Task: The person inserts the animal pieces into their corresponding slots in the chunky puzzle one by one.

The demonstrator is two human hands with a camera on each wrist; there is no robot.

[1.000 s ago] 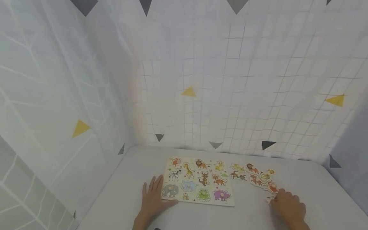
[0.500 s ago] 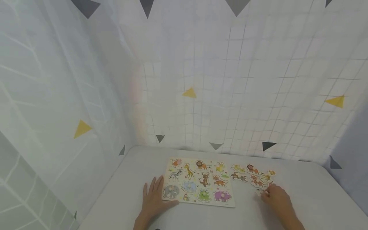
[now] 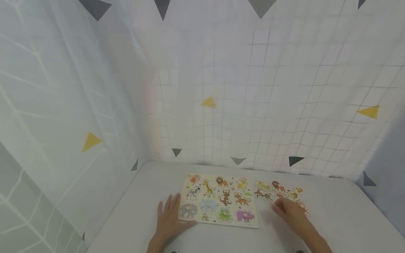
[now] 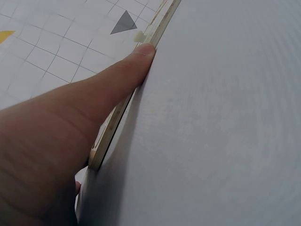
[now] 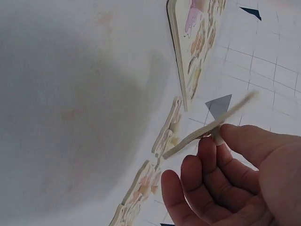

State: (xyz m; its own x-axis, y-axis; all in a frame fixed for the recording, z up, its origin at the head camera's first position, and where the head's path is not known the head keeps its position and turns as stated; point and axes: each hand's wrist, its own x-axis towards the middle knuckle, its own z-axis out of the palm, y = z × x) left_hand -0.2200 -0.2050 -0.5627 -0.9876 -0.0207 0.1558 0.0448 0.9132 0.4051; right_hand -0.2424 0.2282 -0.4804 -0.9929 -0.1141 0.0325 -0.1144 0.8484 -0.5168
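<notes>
A wooden animal puzzle board [image 3: 221,224] lies flat on the table. My left hand [image 3: 169,219] rests at its left front corner, fingers spread, thumb along the front edge. Knobbed pieces such as the elephant [image 3: 188,211], frog [image 3: 225,215] and purple hippo [image 3: 244,215] sit in the board. Right of the board, my right hand [image 3: 291,214] pinches a thin puzzle piece [image 5: 197,134] by its knob between thumb and fingers. Seen nearly edge-on in the right wrist view, the piece is tilted, its picture hidden.
Beside the board's right edge lie several loose pieces, including a lion [image 3: 280,187], a kangaroo [image 3: 263,194] and a giraffe [image 3: 295,193]. The right hand partly covers others. Patterned white curtains [image 3: 237,116] hang behind the white table [image 3: 133,203].
My right hand has moved left with the puzzle piece, from the right end of the loose pieces toward the board. The left hand stays where it was at the board's corner.
</notes>
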